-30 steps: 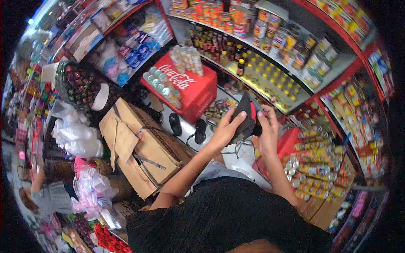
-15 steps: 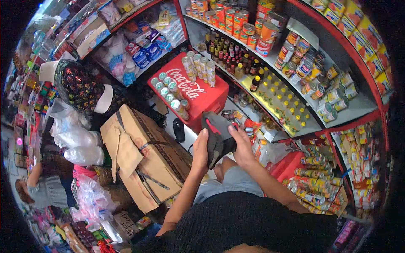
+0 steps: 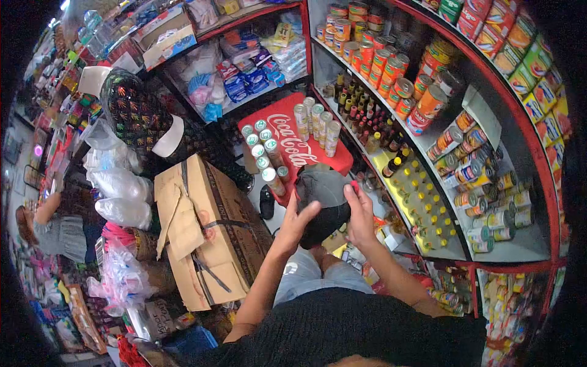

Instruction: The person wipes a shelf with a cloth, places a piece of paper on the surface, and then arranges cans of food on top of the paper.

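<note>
Between my two hands is a grey and black cloth cap (image 3: 324, 205), its rounded shape turned toward me, in front of the red Coca-Cola cooler. My left hand (image 3: 295, 221) holds the cap's left side, with the thumb across its face. On the opposite edge, my right hand (image 3: 361, 214) grips it between thumb and fingers, beside a small pink-red bit. The fingers behind the cap are partly hidden. Just beyond it, the red cooler (image 3: 333, 160) carries several drink cans (image 3: 269, 156) in two groups.
A large taped cardboard box (image 3: 211, 235) with a torn flap stands to my left. Behind it is a dark patterned seat (image 3: 131, 110). Shelves of cans (image 3: 428, 110) and yellow-capped bottles (image 3: 422, 208) line the right. Another person (image 3: 58, 229) is at the far left.
The cap has been turned and opened out from a flatter, folded shape, showing a rounder form. Both hands have shifted their hold along its edges. My view has swung somewhat left.
</note>
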Motion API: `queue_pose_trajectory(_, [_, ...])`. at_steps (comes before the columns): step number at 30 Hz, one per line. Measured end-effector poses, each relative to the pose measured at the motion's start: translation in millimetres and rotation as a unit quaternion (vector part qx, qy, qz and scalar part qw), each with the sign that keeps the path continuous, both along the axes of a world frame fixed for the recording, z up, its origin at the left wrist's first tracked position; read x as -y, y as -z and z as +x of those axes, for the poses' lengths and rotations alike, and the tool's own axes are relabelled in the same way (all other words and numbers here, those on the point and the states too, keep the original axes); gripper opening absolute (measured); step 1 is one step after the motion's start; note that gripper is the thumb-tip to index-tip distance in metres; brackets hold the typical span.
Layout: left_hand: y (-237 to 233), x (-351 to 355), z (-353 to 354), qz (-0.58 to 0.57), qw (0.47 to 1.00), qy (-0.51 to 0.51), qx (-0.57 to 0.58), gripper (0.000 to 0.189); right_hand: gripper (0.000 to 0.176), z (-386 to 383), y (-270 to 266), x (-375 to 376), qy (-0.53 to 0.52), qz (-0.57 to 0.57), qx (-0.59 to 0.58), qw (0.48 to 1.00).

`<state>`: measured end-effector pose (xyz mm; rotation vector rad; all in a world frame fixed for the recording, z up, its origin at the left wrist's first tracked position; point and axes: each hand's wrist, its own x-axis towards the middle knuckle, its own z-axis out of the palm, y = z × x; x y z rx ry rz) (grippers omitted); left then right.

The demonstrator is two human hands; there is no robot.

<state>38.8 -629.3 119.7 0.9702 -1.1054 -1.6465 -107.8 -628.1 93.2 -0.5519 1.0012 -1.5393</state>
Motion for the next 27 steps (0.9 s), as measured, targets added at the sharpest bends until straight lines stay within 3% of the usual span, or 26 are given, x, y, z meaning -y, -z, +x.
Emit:
queue_pose_trajectory(2, [-10,1,-8,0.056,0.998,-0.016,-0.008,0.057,0.026,-11,1,7,0.004,0.006,-0.065,0.998])
queue_pose_trajectory(4, [-12,4,-15,0.111,0.993,-0.043,-0.011,0.051,0.026,-16,-11,9,-0.010,0.000,-0.047,0.999])
queue_pose_trajectory(7, [23,13,-14,0.029,0.996,-0.081,0.020,0.046,0.025,-25,-16,22,-0.028,-0.023,-0.033,0.999])
queue_pose_trajectory(10, [-30,23,-30,0.052,0.995,-0.080,0.005,0.039,0.020,-29,-10,38,0.010,0.007,-0.024,1.000])
queue_pose_trajectory(13, [-24,45,-35,0.030,0.996,-0.084,0.026,0.032,0.025,-37,-16,52,-0.003,0.000,0.001,1.000])
queue_pose_trajectory(15, [-24,63,-36,0.045,0.997,-0.016,0.054,0.032,0.026,-46,-9,66,-0.004,0.015,0.004,1.000])
queue_pose_trajectory(20, [-40,118,-46,-0.013,0.996,-0.036,0.083,0.035,0.026,-46,-24,120,0.039,0.027,-0.016,0.999])
queue_pose_trajectory(22, [-19,146,-47,-0.072,0.993,-0.051,0.077,0.038,0.026,-45,-16,146,0.044,0.018,-0.014,0.999])
queue_pose_trajectory(25, [75,202,-31,-0.095,0.981,-0.056,0.161,0.039,0.024,-46,10,198,0.047,0.010,-0.017,0.999])
queue_pose_trajectory(26, [39,218,-37,-0.001,0.994,-0.045,0.101,0.040,0.022,-45,6,222,0.046,0.025,-0.010,0.999])
queue_pose_trajectory(27, [-28,264,-39,0.077,0.994,-0.031,0.067,0.040,0.021,-40,-37,273,0.047,0.035,-0.001,0.998])
